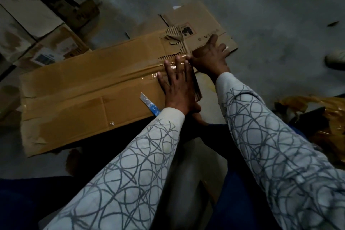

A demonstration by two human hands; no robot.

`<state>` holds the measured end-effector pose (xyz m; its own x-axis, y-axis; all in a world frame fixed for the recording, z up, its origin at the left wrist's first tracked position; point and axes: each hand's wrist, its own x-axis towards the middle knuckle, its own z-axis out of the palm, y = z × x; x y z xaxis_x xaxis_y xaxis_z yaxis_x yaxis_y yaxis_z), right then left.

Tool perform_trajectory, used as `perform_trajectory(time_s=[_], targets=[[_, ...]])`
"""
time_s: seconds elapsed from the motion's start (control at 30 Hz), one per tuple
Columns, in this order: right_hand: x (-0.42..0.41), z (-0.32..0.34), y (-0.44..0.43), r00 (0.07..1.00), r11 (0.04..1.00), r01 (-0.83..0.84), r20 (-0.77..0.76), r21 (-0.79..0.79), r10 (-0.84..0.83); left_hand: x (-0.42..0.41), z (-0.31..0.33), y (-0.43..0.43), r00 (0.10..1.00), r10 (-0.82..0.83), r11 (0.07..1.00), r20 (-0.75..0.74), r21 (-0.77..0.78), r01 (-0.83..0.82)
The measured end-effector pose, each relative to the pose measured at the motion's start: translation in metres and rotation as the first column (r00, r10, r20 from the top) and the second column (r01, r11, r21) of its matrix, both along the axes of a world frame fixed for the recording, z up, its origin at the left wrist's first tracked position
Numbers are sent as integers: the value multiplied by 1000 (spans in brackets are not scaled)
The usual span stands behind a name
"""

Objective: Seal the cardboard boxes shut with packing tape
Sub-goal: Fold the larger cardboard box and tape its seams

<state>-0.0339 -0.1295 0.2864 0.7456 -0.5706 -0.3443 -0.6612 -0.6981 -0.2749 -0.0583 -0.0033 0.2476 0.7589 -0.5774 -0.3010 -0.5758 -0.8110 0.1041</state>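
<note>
A grey concrete floor fills the view. On it, in front of the person, a long brown box lies flat, running from the lower left up toward the right. More boxes are stacked at the upper left, well apart from it. A flattened cardboard sheet lies against the box's far right end, with black printed marks and a torn patch of bare corrugation.

Both arms reach forward in pale sleeves patterned with grey loops. The left hand lies palm down on the box's right end, fingers straight and slightly fanned, pressing on the tape. The right hand is just beyond it, palm down, fingers spread and released over the sheet. Its thumb touches the tape's end beside the left fingertips.

The tape is a glossy brown strip along the box's middle seam, wrinkled and shining near the left hand. Other shiny taped bands cross the box's near face.

A crumpled mass of brown film sits at the right edge. A pale shoe shows above it. A small blue-and-white strip lies on the box beside the left wrist.
</note>
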Motion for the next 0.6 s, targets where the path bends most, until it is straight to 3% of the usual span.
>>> perform_trajectory(time_s=[0.1, 0.17, 0.23, 0.33, 0.43, 0.5, 0.6], targets=[[-1, -1, -4, 996, 971, 91, 4, 220, -94, 5, -3, -1, 1000, -4, 1000, -1, 25, 4], [-2, -5, -9, 978, 899, 190, 5, 394, -209, 5, -7, -1, 1000, -6, 999, 14, 46, 5], [-1, -8, -9, 951, 842, 267, 14, 469, -310, 4, -10, -2, 999, -18, 998, 46, 58, 16], [0, -12, -8, 937, 829, 296, 22, 475, -347, 5, -9, 0, 997, -49, 999, 61, 11, 48], [-1, -15, -5, 946, 866, 269, 53, 421, -320, 0, -6, 12, 996, 74, 984, 53, -168, -64], [0, -18, -5, 944, 873, 266, 73, 408, -322, -3, -6, 20, 988, 137, 982, 77, -144, -125], [2, -22, -4, 942, 871, 270, 75, 411, -328, -1, -8, 25, 995, 88, 995, 51, -40, -86]])
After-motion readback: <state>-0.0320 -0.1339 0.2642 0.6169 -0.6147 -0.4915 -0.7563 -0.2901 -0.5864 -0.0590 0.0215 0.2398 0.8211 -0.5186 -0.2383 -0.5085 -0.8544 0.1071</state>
